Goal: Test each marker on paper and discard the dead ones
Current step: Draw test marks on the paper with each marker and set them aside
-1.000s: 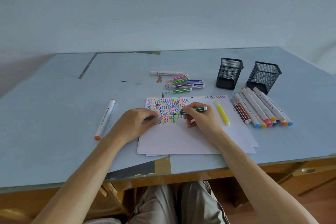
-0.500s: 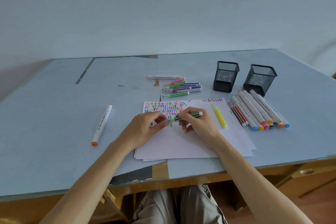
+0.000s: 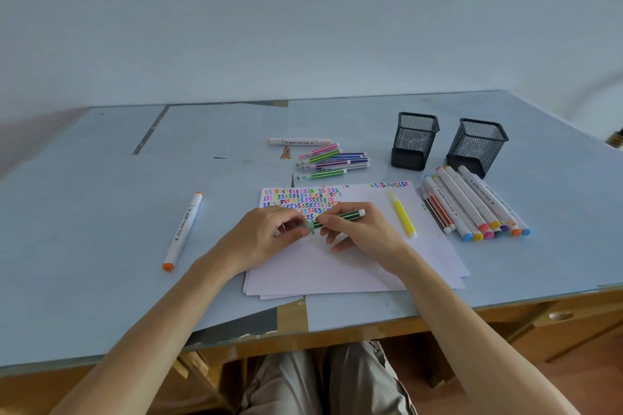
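- Holding the green marker (image 3: 338, 216) over the paper (image 3: 337, 263), the right hand (image 3: 362, 232) pinches its barrel while the left hand (image 3: 266, 237) pinches the cap end, likely capping or uncapping it.
- Each grip is closed on the pen, fingers curled, so the marker lies nearly level above the coloured squiggles (image 3: 300, 200).
- Sorted groups sit apart, probably to keep tested from untested: striped pens (image 3: 332, 162) far, white markers (image 3: 472, 202) right, before two mesh cups (image 3: 416, 140).
- Open bench (image 3: 101, 212) lies left, past one orange-tipped marker (image 3: 183, 231); a yellow marker (image 3: 403, 217) rests near the paper's right edge.
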